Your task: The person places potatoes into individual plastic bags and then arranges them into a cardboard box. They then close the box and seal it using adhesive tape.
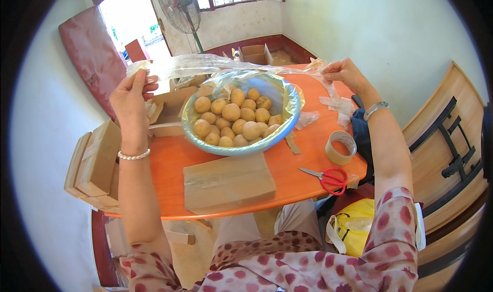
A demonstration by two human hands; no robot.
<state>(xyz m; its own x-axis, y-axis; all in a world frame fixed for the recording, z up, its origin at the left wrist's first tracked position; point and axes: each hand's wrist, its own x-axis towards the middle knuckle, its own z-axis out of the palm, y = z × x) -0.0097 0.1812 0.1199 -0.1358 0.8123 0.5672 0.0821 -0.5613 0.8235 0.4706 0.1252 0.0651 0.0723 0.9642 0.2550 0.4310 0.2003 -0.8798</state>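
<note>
A strip of clear packing tape (208, 63) is stretched between my two raised hands, above the far rim of a blue basin (290, 118). At the left, my left hand (133, 95) pinches one end between thumb and fingers. My right hand (342, 74) grips the crumpled other end. The basin has a yellowish plastic liner and holds several round, brownish-yellow fruits or potatoes (231, 112). In front of it lies a flat closed cardboard box (229, 180) with tape on its top. Red-handled scissors (333, 180) lie right of the box, below a roll of tape (340, 148).
The orange table (165, 176) has tape scraps (339, 106) at its right side. An open cardboard box (169, 103) sits behind left of the basin. Taped boxes (96, 161) are stacked at the left edge. A yellow bag (354, 222) is beside my right leg; folded wooden furniture (443, 145) leans at right.
</note>
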